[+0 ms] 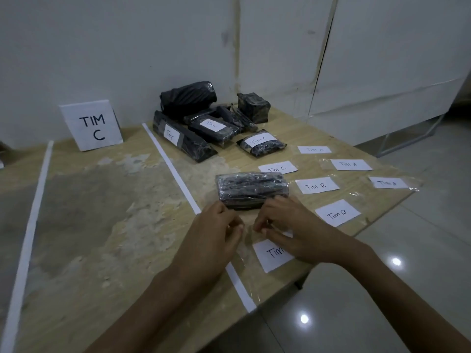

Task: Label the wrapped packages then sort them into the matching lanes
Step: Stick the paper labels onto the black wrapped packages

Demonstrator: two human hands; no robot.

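A black plastic-wrapped package (pixel 252 189) with no label lies on the table just beyond my hands. My left hand (pixel 216 233) and my right hand (pixel 283 225) meet in front of it, fingers curled, pinching a clear tape strip (pixel 246 240) attached to a white "Tim" label (pixel 272 254). My right hand hides part of that label's writing. Three wrapped packages bearing "Tim C" labels (pixel 260 141) lie further back.
More black packages (pixel 188 96) are piled at the back by the wall. A "TIM C" sign (pixel 93 124) stands at the back left. White strips (pixel 168 161) mark the lanes. Loose labels reading Tim A, Tim B (pixel 317 186) and Tim C lie to the right near the table edge.
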